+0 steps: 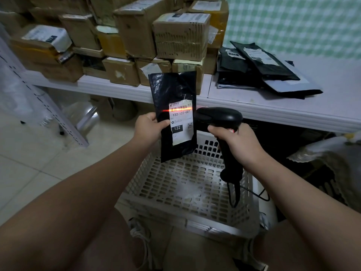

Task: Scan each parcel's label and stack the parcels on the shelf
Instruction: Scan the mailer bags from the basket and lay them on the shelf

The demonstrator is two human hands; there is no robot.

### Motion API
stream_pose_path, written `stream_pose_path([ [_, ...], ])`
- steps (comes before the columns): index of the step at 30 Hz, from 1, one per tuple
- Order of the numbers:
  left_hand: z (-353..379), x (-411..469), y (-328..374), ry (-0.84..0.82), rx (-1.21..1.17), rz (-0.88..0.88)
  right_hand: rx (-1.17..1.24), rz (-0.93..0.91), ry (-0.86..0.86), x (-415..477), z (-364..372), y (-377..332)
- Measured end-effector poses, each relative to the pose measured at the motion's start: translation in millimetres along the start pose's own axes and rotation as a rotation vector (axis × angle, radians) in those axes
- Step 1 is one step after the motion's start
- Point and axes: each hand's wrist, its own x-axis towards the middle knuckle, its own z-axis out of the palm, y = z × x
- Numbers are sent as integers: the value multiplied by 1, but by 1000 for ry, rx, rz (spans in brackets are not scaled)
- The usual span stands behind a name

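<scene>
My left hand (149,127) pinches the left edge of a black plastic mailer parcel (172,89) and holds it upright in front of me. Its white label (181,124) faces me, and a red scan line crosses the barcode near the label's top. My right hand (237,144) grips the handle of a black handheld barcode scanner (218,116), whose head points left at the label from close range. The scanner's cable hangs down over the basket. The shelf (273,106) runs across just behind the parcel.
A white perforated plastic basket (187,184) sits below my hands. Several cardboard boxes (180,35) are stacked on the shelf at the left and middle. A pile of black mailers (261,69) lies on the shelf at the right. A metal rack post (39,94) leans at left.
</scene>
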Motion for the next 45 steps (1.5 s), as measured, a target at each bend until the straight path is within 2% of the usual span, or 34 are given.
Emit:
stream_pose_path([
  [18,0,8,-8,31,8,0,-107,-49,-21,-2,-3,-1],
  [29,-5,16,-13,95,107,-22,-119,-65,-8,-2,-3,-1],
  [38,-7,21,-18,101,99,-31,-108,-80,-23,-3,-4,-2],
  [41,-6,16,-14,54,74,-33,-23,-73,-18,-2,-4,1],
  [45,3,-4,3,-110,-46,36,171,-57,-63,3,-9,4],
])
